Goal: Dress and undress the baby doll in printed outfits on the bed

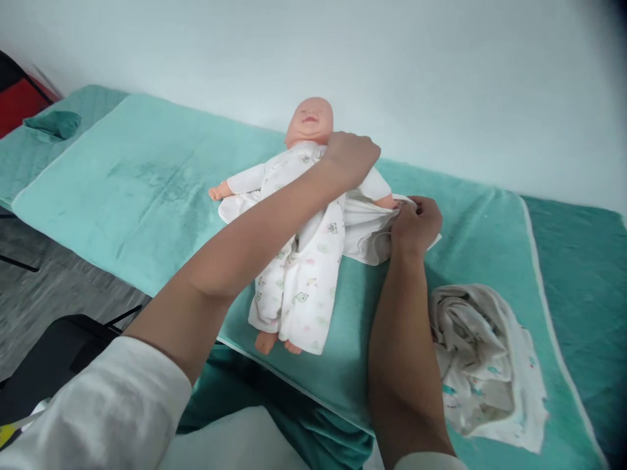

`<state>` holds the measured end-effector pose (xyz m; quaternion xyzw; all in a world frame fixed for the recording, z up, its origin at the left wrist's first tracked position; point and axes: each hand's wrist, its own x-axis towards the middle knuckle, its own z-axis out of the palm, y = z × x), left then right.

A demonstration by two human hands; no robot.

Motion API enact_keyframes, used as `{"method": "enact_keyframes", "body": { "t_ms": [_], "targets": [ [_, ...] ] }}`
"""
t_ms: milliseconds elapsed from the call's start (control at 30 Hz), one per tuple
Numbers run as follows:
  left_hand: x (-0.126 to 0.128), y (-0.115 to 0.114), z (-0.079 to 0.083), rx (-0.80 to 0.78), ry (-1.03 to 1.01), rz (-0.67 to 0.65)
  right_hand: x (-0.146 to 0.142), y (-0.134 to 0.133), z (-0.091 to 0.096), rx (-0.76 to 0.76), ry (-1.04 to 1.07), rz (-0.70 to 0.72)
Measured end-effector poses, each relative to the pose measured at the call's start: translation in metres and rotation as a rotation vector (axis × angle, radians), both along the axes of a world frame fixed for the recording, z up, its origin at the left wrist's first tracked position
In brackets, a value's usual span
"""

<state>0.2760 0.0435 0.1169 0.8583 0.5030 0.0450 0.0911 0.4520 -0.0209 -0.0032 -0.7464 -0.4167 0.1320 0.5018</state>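
A baby doll lies on its back, face up, dressed in white baby clothes with small printed figures. Its arms are spread and its bare feet point toward me. My left hand reaches across the doll and is closed at its shoulder, just below the chin; its fingertips are hidden. Beside the doll's arm on the right, my right hand pinches the edge of a white cloth garment. This garment spreads out from under the doll on both sides. The doll's hand touches the cloth close to my fingers.
A teal padded cover drapes the long table against a white wall. Folded printed cloth lies at the right front. A dark chair stands at the lower left, and a teal cloth bundle rests at the far left.
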Motion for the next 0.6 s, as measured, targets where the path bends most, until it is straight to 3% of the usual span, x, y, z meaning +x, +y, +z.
{"method": "enact_keyframes", "body": {
  "t_ms": [100,167,333,400,500,600],
  "targets": [
    [-0.018,-0.016,0.032,0.003,0.161,0.075,0.003,0.004,-0.001,0.015,0.081,-0.006],
    [-0.023,-0.024,0.037,0.05,0.182,0.083,0.003,0.006,0.0,0.048,0.182,0.019],
    [-0.018,-0.031,0.01,0.065,0.137,0.044,0.012,0.002,0.004,0.337,0.847,0.134],
    [-0.017,-0.036,0.0,0.03,0.114,0.031,0.016,-0.001,0.005,0.334,0.934,0.098],
    [-0.036,-0.061,-0.011,0.122,-0.019,0.032,0.013,-0.001,0.001,0.274,0.824,0.068],
    [-0.089,-0.121,-0.038,0.329,-0.351,0.056,0.002,0.006,-0.009,0.279,0.396,0.043]
  ]
}}
